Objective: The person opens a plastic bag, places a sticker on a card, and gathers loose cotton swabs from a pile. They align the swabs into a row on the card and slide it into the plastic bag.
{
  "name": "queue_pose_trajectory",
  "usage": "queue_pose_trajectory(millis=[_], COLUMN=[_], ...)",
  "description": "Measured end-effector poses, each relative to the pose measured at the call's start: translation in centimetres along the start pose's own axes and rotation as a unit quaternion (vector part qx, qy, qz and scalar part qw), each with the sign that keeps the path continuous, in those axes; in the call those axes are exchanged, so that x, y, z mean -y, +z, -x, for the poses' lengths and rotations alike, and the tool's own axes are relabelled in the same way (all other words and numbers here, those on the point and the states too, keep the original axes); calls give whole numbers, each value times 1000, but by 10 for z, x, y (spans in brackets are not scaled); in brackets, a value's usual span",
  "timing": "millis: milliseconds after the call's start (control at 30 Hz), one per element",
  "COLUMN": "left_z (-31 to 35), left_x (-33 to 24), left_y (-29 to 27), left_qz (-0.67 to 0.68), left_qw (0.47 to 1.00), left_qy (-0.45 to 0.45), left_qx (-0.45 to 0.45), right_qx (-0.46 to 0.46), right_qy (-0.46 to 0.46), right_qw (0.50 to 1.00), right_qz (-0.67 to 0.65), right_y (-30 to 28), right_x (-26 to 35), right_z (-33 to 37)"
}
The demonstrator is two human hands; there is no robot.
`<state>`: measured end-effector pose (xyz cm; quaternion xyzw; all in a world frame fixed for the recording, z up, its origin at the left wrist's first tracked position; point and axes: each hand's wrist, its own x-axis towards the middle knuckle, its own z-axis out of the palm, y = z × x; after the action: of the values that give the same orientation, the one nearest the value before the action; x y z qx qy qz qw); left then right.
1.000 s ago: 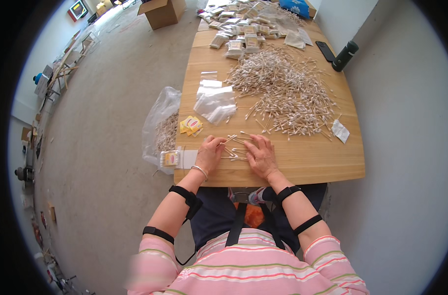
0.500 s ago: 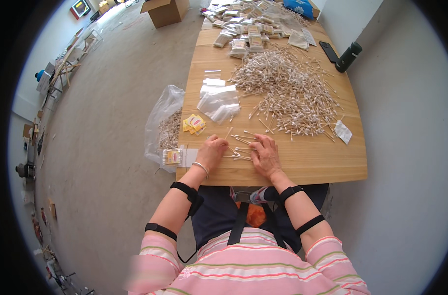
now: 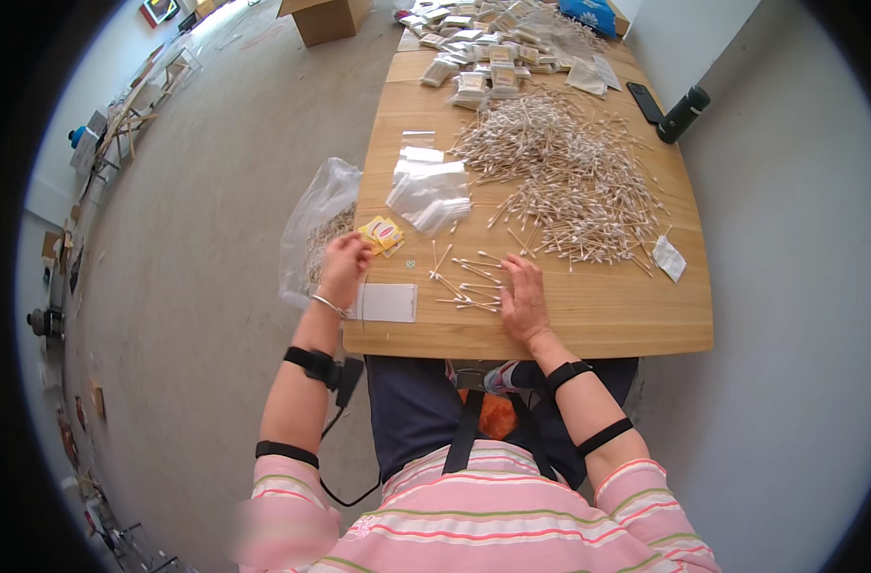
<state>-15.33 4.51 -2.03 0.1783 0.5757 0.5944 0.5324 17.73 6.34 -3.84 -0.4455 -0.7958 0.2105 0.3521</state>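
My left hand (image 3: 344, 271) is over the table's left edge, beside small yellow cards (image 3: 382, 232). Its fingers are curled together, and what they hold, if anything, is hidden. Resting on the wood, my right hand (image 3: 523, 300) has its fingers stretched out next to a loose group of cotton swabs (image 3: 476, 285). A white rectangular card (image 3: 388, 303) lies flat near the front left corner, below my left hand. Just beyond the yellow cards are clear plastic bags (image 3: 430, 194) in an overlapping stack.
A large heap of cotton swabs (image 3: 569, 181) covers the table's middle right. Several filled packets (image 3: 493, 57) are piled behind it. A dark bottle (image 3: 684, 115) and a phone (image 3: 644, 102) are at the right edge. Left of the table stands a big clear bag (image 3: 307, 224) of swabs.
My left hand has moved left, from the loose swabs to beside the yellow cards. The filled swab packet at the left edge no longer shows, and the white card is uncovered. My right hand barely moved.
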Motion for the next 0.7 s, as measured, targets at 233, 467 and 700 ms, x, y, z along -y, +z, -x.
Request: queue_pose_trajectory(millis=[233, 467, 700], left_z=[0, 74, 69], left_x=[-13, 49, 62], left_y=[-36, 71, 81], left_qz=[-536, -524, -585], left_qw=[695, 761, 708], left_qy=[395, 348, 341], left_qx=[-270, 159, 203], right_qx=[31, 58, 63], right_qy=[-30, -17, -22], right_qw=[999, 996, 996], right_qz=[19, 60, 51], right_y=[-2, -9, -7], right_x=[4, 7, 0], right_z=[1, -1, 0])
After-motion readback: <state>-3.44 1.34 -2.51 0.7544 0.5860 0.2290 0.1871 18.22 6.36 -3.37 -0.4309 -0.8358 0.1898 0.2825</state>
